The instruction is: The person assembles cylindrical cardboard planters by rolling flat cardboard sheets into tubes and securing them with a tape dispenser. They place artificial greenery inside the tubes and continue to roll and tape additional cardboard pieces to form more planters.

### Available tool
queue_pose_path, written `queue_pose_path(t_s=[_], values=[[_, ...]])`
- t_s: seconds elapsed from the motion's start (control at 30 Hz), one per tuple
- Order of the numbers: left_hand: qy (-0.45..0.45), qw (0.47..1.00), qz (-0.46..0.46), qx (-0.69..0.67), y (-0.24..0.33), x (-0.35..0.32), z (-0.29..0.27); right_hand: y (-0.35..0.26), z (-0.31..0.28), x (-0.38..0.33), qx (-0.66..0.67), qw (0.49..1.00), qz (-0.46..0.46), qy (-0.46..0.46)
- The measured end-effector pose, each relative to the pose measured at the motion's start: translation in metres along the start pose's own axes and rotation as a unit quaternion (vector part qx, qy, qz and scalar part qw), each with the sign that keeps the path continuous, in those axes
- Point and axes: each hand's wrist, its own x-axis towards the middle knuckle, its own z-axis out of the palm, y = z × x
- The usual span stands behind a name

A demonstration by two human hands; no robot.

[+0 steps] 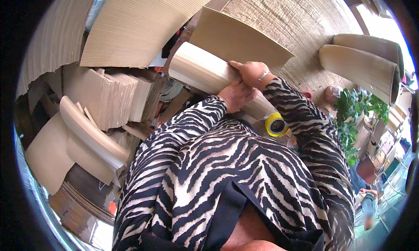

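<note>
A pale curved cardboard sheet [198, 65] lies across the near edge of the table, bent along its length with fine parallel ridges. My left hand [238, 95] is closed on its middle, the fingers pressed to the cardboard. Just beyond it, my right hand [253, 73] rests against the same sheet, index finger stretched to the left along it and the other fingers curled. The two hands touch or nearly touch. Behind them stands a flat brown cardboard piece [238, 38], tilted on the tabletop. A yellow tape roll [276, 124] sits by my right forearm.
The wooden table [301, 19] stretches away ahead. Two curved cardboard pieces [360, 63] lie at its right, near a leafy green plant [358, 115]. To the left are stacked cardboard sheets [111, 96] and a large ridged sheet [139, 26]. Another person [369, 203] is far right.
</note>
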Motion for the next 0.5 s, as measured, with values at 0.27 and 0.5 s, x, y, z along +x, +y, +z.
queue_pose_path(t_s=[0.27,0.5], values=[[0.007,1.0,-0.018,-0.014,0.0,-0.001,-0.012,0.034,0.012,-0.071,-0.004,0.995,0.065,-0.075],[0.003,0.999,-0.026,-0.035,-0.002,-0.002,-0.011,0.06,0.018,-0.14,-0.051,0.989,0.092,-0.105]])
